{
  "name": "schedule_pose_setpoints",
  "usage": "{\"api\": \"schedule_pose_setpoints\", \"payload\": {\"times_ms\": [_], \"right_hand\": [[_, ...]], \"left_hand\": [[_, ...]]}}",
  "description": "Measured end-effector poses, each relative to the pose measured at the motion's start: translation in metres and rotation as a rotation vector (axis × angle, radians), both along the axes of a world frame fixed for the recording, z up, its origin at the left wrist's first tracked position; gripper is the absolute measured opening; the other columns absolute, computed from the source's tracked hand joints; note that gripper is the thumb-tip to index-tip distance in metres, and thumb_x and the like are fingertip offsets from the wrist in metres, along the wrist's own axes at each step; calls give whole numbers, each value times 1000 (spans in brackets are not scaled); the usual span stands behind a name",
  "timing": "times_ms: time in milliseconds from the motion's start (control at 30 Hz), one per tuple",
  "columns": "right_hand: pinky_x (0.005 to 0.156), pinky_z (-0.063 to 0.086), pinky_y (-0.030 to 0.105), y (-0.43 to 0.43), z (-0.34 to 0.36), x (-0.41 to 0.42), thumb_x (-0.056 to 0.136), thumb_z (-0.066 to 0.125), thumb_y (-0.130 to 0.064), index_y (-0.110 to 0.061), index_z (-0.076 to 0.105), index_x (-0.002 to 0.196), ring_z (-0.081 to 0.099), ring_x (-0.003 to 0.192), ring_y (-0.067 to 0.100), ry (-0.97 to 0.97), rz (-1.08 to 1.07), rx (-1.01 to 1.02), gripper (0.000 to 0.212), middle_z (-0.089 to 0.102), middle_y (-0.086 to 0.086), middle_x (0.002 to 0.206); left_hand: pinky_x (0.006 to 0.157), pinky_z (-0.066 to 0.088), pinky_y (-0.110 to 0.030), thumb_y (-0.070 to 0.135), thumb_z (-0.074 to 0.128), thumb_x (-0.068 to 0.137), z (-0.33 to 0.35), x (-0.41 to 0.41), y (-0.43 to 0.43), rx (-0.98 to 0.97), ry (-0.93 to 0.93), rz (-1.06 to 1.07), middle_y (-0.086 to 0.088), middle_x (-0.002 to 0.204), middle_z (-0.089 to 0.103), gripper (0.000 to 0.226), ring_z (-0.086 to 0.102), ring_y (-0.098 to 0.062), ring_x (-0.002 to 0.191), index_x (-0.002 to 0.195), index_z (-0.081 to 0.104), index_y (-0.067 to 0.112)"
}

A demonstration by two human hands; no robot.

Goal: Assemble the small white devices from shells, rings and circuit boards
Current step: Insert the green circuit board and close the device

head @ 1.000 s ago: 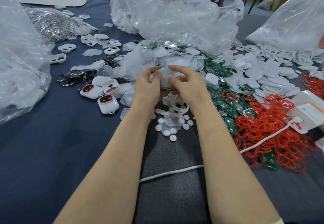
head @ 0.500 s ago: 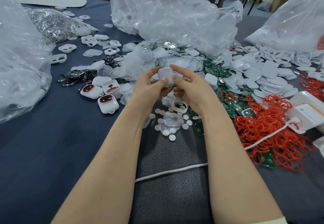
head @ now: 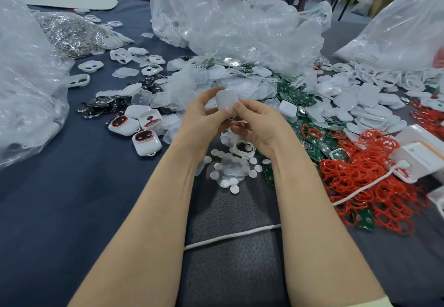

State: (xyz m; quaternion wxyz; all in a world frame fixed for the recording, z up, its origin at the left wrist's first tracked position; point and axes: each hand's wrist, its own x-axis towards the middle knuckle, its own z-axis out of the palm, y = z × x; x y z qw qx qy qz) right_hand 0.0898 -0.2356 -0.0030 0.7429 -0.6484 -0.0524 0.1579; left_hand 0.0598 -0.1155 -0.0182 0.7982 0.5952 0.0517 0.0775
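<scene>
Both hands, left (head: 204, 116) and right (head: 260, 124), pinch a white shell (head: 226, 101) above round stickers (head: 234, 174), between finished devices (head: 146, 142) and red rings (head: 360, 181).

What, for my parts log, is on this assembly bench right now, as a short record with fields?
Held item: small white plastic shell, between both hands
Left hand: grips the shell's left side
Right hand: thumb presses the shell's near face
Finished units: white rounded devices with red rings, left of the hands
Loose rings: pile of red rubber rings, far right
Boards: green circuit boards, right of the hands
Surface: dark blue tablecloth
</scene>
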Motion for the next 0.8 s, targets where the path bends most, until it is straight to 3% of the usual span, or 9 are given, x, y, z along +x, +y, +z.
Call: {"api": "schedule_pose_setpoints", "payload": {"times_ms": [200,300,400,467,633,800], "right_hand": [[51,51,17,6,-7,0,99,49,-11,-5,65,97,57,47,5,-191,-58,-191,17,60,5,67],[51,49,19,8,-7,2,99,49,-14,-7,66,98,58,53,12,-284,-88,-247,18,62,7,70],[59,52,21,3,-5,2,99,49,-15,-16,65,102,61,60,10,-200,22,-169,17,66,2,75],[61,52,21,-1,-5,3,99,50,-15,-20,65,100,62,60,8,-159,70,-126,17,67,-2,71],[59,49,21,-2,-6,6,97,52,-12,-11,62,114,59,58,8,-216,22,-134,19,64,-2,67],[59,51,21,-1,-7,6,97,54,-14,-10,63,116,59,60,10,-178,-6,-143,22,64,2,70]], "left_hand": [[66,58,-22,3,61,92,-2,2,-4,66,9,55,0,69,71,42,67,-11,61,129,51,19],[68,58,-24,5,60,93,-2,4,-4,15,10,83,-2,77,71,37,68,-11,65,123,46,20],[81,57,-31,6,62,92,-3,4,-2,-11,38,72,-10,94,70,30,69,-17,79,117,45,11],[85,57,-34,5,61,92,-3,4,-2,-33,35,52,-12,93,69,25,69,-19,79,113,48,6],[75,58,-23,-1,60,91,1,1,-2,-170,-28,7,-7,77,73,12,71,-16,74,100,53,5],[80,58,-27,3,60,92,-1,1,-4,-41,-31,32,-9,84,71,11,71,-19,80,101,54,6]]}}
